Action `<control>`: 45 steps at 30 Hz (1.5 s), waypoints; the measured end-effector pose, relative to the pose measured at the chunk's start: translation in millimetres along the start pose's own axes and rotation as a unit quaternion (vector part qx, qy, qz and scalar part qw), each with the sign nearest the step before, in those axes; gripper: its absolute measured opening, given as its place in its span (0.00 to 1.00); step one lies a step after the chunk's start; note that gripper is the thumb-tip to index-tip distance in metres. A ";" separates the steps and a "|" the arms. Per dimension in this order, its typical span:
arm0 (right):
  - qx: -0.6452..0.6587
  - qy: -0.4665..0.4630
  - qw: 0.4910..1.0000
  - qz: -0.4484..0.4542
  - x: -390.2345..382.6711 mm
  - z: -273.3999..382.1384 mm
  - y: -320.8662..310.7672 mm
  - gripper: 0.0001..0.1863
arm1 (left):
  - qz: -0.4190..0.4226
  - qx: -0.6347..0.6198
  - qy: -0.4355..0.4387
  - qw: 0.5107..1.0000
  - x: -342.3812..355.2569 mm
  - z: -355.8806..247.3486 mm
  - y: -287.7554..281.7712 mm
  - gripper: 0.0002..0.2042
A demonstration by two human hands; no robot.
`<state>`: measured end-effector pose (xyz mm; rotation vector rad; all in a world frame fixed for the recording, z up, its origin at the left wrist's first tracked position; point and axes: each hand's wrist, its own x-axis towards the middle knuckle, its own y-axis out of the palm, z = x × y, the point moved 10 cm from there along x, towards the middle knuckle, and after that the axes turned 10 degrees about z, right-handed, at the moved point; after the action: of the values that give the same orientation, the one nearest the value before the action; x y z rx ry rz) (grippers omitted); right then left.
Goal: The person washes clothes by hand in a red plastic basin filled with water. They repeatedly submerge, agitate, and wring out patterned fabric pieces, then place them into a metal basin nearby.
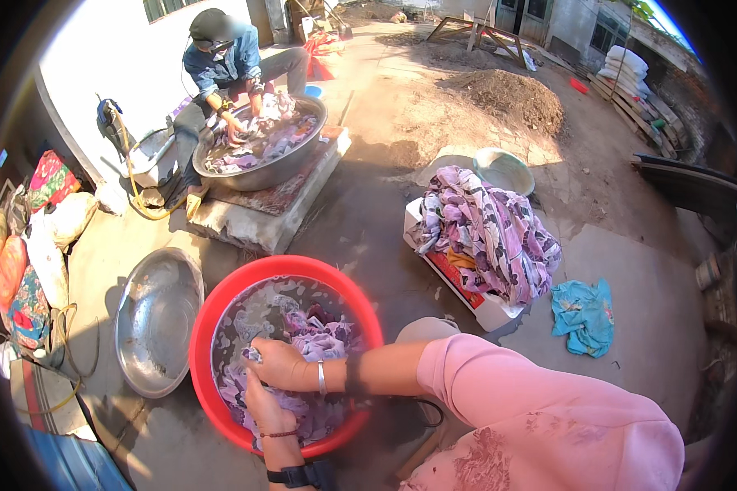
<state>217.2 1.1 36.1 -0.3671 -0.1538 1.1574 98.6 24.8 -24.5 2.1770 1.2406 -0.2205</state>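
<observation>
In the head view, a red plastic basin (207, 335) holds soapy water and pale purple patterned cloth (319, 340). My right hand (282, 364), with a silver bangle at the wrist, is closed on a bunched bit of cloth (252, 355) over the basin's middle. My left hand (264, 403), wearing a beaded bracelet and a dark watch, is just below it, its fingers closed round the same bunched cloth, partly hidden by my right hand. More wet cloth lies in the water beneath both hands.
An empty steel basin (151, 327) lies left. A pile of patterned cloth (487, 245) rests on a box to the right, near a turquoise cloth (581, 315) and a pale basin (512, 169). Behind, a person (221, 65) washes cloth in a large metal tub (278, 168) on a slab (266, 229).
</observation>
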 end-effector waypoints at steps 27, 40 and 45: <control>0.270 0.108 0.957 0.012 22.8 -20.6 -37.2 0.15 | 0.125 -0.163 0.046 0.978 -14.5 -50.5 25.5 0.19; 0.038 -0.117 0.986 0.115 6.7 -8.8 28.2 0.19 | 0.042 -0.048 0.084 0.994 -6.3 -18.0 18.9 0.09; 0.146 0.002 0.982 0.121 14.7 -8.1 11.0 0.23 | 0.147 0.024 0.101 0.984 -2.7 -20.3 20.9 0.06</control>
<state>216.1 16.8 23.6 -0.1291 0.0671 1.3965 111.3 27.0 1.8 2.4383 1.0058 0.0957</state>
